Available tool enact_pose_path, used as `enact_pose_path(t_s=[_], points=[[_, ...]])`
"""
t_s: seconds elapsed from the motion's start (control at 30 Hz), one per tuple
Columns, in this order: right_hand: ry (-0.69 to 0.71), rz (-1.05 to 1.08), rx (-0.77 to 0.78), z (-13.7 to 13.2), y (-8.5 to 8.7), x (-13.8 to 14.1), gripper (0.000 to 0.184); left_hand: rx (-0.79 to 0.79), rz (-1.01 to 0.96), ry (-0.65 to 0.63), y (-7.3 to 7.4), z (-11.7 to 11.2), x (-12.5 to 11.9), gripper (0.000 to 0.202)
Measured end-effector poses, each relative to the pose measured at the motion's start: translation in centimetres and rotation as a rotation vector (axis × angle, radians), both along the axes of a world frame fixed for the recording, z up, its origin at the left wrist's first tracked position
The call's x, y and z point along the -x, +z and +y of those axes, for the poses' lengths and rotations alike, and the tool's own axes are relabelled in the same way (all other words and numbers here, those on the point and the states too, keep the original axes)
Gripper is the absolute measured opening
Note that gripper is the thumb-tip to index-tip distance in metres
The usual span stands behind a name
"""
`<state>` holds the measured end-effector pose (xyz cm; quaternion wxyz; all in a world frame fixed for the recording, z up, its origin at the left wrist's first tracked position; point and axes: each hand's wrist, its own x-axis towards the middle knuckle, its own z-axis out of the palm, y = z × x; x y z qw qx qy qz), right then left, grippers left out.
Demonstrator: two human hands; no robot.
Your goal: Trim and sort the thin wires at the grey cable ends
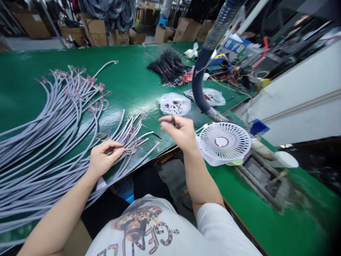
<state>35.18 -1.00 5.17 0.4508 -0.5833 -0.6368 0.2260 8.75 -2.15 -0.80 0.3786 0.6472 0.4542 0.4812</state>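
Our left hand (103,160) curls its fingers (115,151) among grey cable ends (134,137) (red, green wires (127,140) showing); our right hand (177,131) pinches something small and dark (173,121).

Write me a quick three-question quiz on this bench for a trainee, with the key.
1. True or false: the left hand is at the stripped ends of the grey cables.
2. Which hand is nearer the white desk fan?
3. What colour is the bench top?

Key:
1. True
2. The right hand
3. Green
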Motion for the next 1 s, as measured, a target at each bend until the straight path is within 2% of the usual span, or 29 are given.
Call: enact_pose_path(t_s=[0.03,0.1,0.17,0.27,0.4,0.57,0.7,0.87,1.0], points=[[0.124,0.075,0.05,-1.2,0.0,2.0,0.024,0.0,-0.029,0.031,0.1,0.0,0.0,0.012],[0.264,0.195,0.113,-2.5,-0.3,5.6,0.027,-0.011,-0.078,0.067,0.2,0.0,0.1,0.01],[0.336,0.306,0.134,-2.5,-0.8,8.3,0.032,-0.038,-0.113,0.063,0.2,0.1,0.2,0.008],[0.365,0.367,0.14,-1.3,-1.8,10.3,0.033,-0.083,-0.13,0.032,0.3,0.2,0.3,0.006],[0.382,0.422,0.14,-0.5,-2.7,10.7,0.039,-0.091,-0.14,0.051,0.4,0.1,0.3,0.004],[0.384,0.572,0.194,-0.6,-3.6,10.9,0.028,0.067,-0.274,0.133,0.4,0.1,0.1,0.007],[0.378,0.637,0.221,-0.5,-4.2,11.3,0.025,0.14,-0.35,0.144,-0.1,0.4,0.1,0.012],[0.399,0.695,0.24,-0.6,-4.0,11.5,0.027,0.165,-0.471,0.077,-0.3,0.8,0.3,0.013],[0.403,0.67,0.179,-0.7,-3.5,11.7,0.026,0.062,-0.437,-0.018,-0.2,0.8,0.2,0.015]])
